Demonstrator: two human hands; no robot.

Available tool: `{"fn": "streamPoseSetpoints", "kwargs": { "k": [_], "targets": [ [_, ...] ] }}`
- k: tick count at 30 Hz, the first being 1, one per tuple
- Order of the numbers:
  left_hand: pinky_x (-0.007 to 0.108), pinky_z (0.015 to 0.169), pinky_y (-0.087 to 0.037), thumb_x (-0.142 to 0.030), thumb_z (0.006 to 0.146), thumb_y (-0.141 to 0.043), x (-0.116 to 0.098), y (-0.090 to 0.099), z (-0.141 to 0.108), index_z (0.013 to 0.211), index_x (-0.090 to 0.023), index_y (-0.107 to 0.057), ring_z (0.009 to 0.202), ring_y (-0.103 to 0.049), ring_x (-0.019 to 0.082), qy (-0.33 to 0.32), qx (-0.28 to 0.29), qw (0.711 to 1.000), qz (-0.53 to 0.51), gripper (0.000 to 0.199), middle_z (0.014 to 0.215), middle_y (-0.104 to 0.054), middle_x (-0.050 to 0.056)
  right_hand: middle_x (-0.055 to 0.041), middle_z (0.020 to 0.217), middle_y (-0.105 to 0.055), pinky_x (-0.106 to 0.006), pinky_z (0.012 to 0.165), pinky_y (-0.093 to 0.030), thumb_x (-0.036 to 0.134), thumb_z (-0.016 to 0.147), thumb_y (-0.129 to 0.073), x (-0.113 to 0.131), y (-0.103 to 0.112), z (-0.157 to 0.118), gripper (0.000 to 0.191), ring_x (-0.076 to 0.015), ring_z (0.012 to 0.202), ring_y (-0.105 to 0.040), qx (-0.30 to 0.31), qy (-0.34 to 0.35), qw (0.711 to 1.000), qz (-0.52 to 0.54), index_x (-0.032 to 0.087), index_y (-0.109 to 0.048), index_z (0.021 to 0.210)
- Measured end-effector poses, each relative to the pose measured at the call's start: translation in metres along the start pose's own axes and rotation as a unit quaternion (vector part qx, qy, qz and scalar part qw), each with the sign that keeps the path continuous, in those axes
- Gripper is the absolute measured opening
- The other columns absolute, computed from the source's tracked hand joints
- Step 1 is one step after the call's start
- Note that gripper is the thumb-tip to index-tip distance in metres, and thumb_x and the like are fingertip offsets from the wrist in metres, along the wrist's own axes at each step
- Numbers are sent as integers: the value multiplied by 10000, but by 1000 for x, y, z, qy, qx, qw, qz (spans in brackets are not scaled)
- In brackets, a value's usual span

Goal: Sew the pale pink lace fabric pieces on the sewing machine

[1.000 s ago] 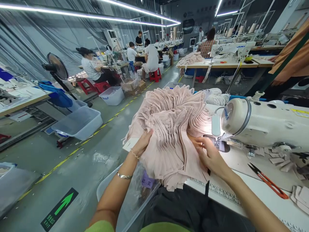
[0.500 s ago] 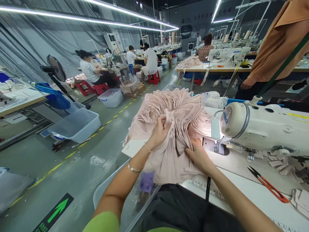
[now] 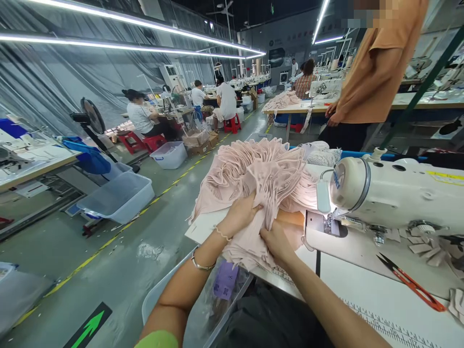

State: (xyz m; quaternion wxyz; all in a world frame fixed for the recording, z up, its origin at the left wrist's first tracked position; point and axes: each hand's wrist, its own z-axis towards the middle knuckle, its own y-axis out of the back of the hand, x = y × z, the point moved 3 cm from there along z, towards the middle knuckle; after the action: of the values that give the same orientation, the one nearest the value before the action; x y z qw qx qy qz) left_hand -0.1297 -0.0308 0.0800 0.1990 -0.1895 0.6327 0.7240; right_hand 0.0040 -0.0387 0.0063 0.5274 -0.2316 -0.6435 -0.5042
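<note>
A thick fanned stack of pale pink fabric pieces (image 3: 253, 171) lies on the left end of the white sewing table (image 3: 366, 290). My left hand (image 3: 241, 215) grips the stack's near edge from the left. My right hand (image 3: 277, 241) clasps the same bunch from below, right beside the left hand. Both hands pinch the gathered ends together. A white sewing machine (image 3: 391, 193) stands just right of the stack, its lamp lit over the needle plate (image 3: 322, 224).
Orange-handled snips (image 3: 411, 282) lie on the table at right, with cut fabric scraps (image 3: 429, 244) under the machine arm. A clear bin holds a bag with a purple tag (image 3: 224, 280) by my lap. A person in an orange shirt (image 3: 377, 72) stands behind the machine. Seated workers and plastic tubs (image 3: 119, 195) line the aisle.
My two hands moved together from the spread sides of the stack to its near edge and bunched the pieces. The person in orange has stepped closer into view.
</note>
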Motion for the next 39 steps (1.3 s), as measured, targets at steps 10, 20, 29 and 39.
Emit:
{"fn": "streamPoseSetpoints", "kwargs": {
  "k": [10,20,29,39],
  "targets": [
    [382,854,-504,-340,952,-508,23,-30,-56,1179,-157,-608,1082,-675,352,42,83,993,71,309,1178,-694,181,-22,747,-632,-335,718,-469,208,629,-507,-4,101,-25,122,-220,751,-582,26,16,994,-109,231,-563,735],
    [369,834,-465,-257,1017,-388,-27,2,-80,946,-180,-619,902,-609,229,-216,-180,952,119,254,953,-656,77,-34,740,-632,-362,598,-534,350,786,-401,-32,44,-69,206,-232,653,-654,190,-128,971,66,225,-505,912],
    [374,885,-434,-564,821,-729,-40,-61,-47,1025,-123,-626,953,-558,233,-348,-94,888,287,497,973,-624,56,-74,877,-693,-358,810,-496,481,849,-460,-36,94,-45,331,-250,878,-632,78,42,994,-70,215,-656,842],
    [298,649,-395,-501,985,-545,-47,-35,-75,716,-167,-706,551,-536,147,-426,232,844,230,458,575,-607,11,32,623,-570,-281,574,-399,474,755,-476,-56,128,-48,231,-167,588,-521,-31,-85,992,-85,246,-498,779]
  ]
}}
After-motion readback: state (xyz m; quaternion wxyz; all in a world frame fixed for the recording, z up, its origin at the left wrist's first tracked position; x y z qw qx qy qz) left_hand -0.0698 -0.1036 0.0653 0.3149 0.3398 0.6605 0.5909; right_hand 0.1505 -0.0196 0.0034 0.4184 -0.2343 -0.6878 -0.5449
